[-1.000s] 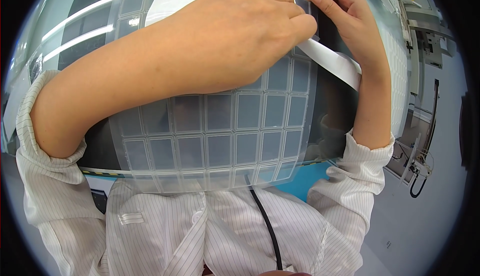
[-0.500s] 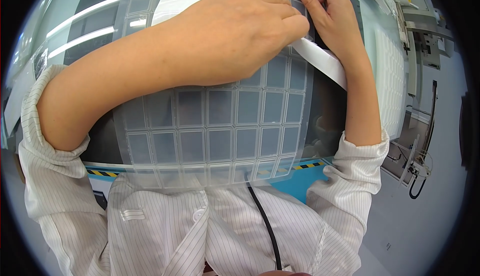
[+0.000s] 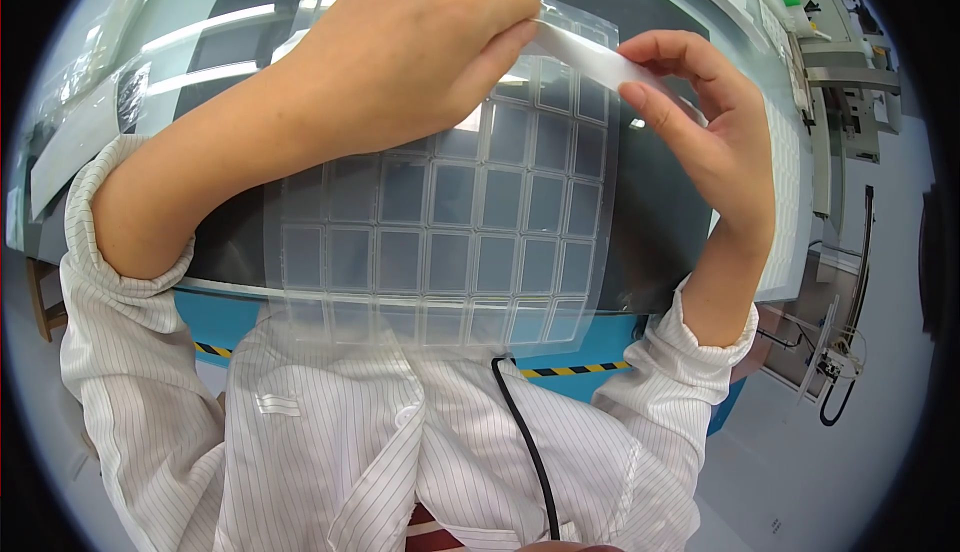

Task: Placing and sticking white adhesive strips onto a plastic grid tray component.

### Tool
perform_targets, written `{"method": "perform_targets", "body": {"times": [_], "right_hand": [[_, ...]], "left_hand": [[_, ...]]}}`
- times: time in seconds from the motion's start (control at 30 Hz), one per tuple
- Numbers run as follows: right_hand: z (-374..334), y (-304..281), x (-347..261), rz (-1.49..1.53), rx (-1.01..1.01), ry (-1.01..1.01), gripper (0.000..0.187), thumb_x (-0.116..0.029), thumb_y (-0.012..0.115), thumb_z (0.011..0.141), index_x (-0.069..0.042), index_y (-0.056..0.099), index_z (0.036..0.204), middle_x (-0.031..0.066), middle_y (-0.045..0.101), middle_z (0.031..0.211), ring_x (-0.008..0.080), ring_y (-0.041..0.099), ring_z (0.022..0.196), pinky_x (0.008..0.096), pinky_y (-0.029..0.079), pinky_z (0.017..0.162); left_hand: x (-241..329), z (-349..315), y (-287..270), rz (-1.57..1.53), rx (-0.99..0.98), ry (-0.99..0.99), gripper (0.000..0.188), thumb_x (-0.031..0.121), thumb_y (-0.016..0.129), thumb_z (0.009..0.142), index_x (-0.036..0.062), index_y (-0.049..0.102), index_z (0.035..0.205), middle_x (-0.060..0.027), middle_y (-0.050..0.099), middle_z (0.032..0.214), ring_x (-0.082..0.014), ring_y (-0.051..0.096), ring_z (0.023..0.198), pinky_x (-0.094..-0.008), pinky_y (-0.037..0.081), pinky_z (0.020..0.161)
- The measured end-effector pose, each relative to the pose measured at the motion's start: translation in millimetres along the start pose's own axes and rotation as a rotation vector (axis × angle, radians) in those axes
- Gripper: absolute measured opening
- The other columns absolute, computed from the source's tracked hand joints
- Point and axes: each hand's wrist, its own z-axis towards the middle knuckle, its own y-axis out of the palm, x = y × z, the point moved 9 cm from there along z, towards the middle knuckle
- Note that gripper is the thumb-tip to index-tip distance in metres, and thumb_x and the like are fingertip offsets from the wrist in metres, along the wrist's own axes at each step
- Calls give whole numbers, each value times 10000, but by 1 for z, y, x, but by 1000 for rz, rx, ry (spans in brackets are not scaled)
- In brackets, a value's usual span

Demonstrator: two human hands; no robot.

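Observation:
A clear plastic tray [image 3: 450,262] with rows of square compartments lies on the dark work surface, its near edge reaching over the table's front edge toward my body. My left hand [image 3: 430,42] crosses above the tray's far part, fingers closed on one end of a narrow white strip [image 3: 590,60]. From there the strip runs right to my right hand [image 3: 710,117], which pinches it between thumb and fingers beyond the tray's right side. My left hand and forearm cover much of the tray's far left part.
The dark work surface [image 3: 655,222] shows to the right of the tray. A white sheet under clear film [image 3: 75,157] lies at the far left. Pale ribbed trays [image 3: 785,187] line the right side. Equipment [image 3: 845,72] stands beyond. A black cable [image 3: 525,432] hangs down my front.
My left hand has moved left, still on the strip. My right hand has come down and right and now grips the strip. The tray's near edge has shifted slightly away from me.

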Motion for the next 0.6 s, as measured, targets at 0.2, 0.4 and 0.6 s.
{"method": "perform_targets", "body": {"times": [0.2, 0.4, 0.6], "right_hand": [[4, 14, 10, 156, 38, 34, 164, -75, 739, 899, 18, 709, 1030, 55, 715, 958, 138, 664, 893, 278, 524, 842], [4, 18, 5, 233, 77, 58, 142, -65, 732, 910, 14, 709, 1026, 57, 714, 967, 138, 662, 887, 270, 522, 832], [6, 21, -4, 164, -16, -4, 110, -24, 683, 953, 32, 654, 1043, 71, 652, 1105, 144, 608, 1025, 282, 471, 944]], "left_hand": [[-13, -7, 2, -70, -162, -142, 152, 108, 620, 932, -21, 628, 852, -191, 633, 782, -357, 634, 765, -445, 498, 742], [-10, -13, -8, -40, -68, -102, 152, 107, 620, 933, -23, 632, 853, -187, 635, 781, -353, 632, 748, -431, 504, 731], [-8, -17, -18, -23, 14, -81, 147, 96, 621, 925, -15, 614, 830, -177, 616, 750, -348, 629, 729, -439, 501, 707]]}}
